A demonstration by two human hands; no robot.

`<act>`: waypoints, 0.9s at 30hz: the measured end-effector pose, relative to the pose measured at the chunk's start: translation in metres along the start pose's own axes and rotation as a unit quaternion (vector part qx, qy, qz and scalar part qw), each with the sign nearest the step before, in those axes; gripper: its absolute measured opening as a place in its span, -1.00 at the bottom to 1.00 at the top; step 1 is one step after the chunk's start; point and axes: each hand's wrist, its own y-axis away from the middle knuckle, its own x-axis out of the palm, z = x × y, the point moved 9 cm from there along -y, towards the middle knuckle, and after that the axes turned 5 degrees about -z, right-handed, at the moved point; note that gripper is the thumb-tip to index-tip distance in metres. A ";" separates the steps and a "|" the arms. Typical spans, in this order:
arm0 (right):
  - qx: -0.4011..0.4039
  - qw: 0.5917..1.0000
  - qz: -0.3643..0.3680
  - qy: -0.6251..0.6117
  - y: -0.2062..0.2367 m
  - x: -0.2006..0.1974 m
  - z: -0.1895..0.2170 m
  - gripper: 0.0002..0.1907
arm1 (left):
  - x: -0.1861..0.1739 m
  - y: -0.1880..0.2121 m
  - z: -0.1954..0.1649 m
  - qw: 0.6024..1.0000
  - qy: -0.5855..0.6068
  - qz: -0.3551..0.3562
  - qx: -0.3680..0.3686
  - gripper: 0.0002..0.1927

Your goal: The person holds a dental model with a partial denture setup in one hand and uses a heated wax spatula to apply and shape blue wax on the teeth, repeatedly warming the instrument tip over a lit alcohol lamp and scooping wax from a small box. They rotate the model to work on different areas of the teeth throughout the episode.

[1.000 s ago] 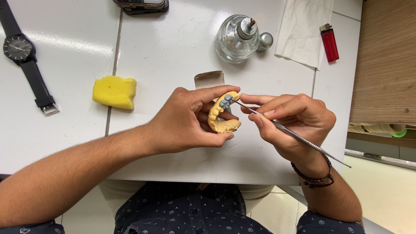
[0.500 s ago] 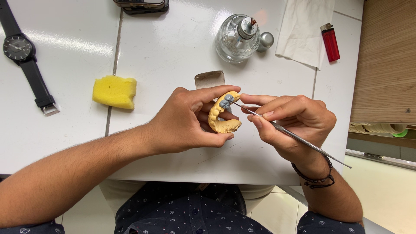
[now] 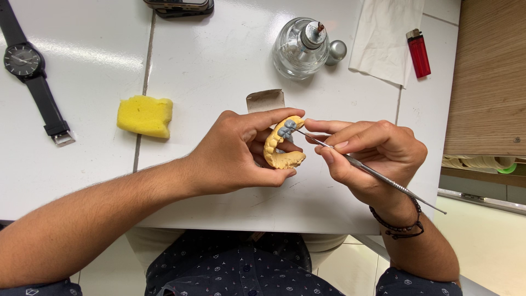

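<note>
— What do your hands have?

— My left hand (image 3: 241,153) is wrapped around the yellow dental cast (image 3: 280,147), thumb and fingers clamped on it above the white table (image 3: 219,66). My right hand (image 3: 372,153) pinches a thin metal carving tool (image 3: 378,174) like a pen.

— Any change?

— Barely: over the last second the tip stays on the grey wax teeth (image 3: 286,129), at the cast's 12 o'clock. I judge it slow detail carving.

— Nearby?

— Yellow sponge (image 3: 144,115) at 9 o'clock, glass spirit burner (image 3: 300,46) at 12.

Sponge (image 3: 144,115) lies left of the hands; burner (image 3: 300,47) behind (lighter (image 3: 418,53) rightmost).
</note>
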 end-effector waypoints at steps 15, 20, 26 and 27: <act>0.008 1.000 0.002 -0.016 0.001 -0.001 -0.001 -0.83 | 0.000 0.000 0.000 1.000 -0.002 0.003 -0.002 -0.20; 0.001 1.000 -0.002 -0.004 0.002 0.001 -0.002 -0.82 | -0.001 0.001 0.001 1.000 0.000 0.003 -0.006 -0.20; 0.001 1.000 -0.001 -0.008 0.003 0.000 -0.003 -0.82 | -0.001 0.001 0.001 1.000 0.000 0.002 -0.004 -0.20; 0.001 1.000 -0.004 -0.007 0.002 0.000 -0.003 -0.81 | 0.000 0.001 0.001 1.000 0.003 0.002 -0.006 -0.20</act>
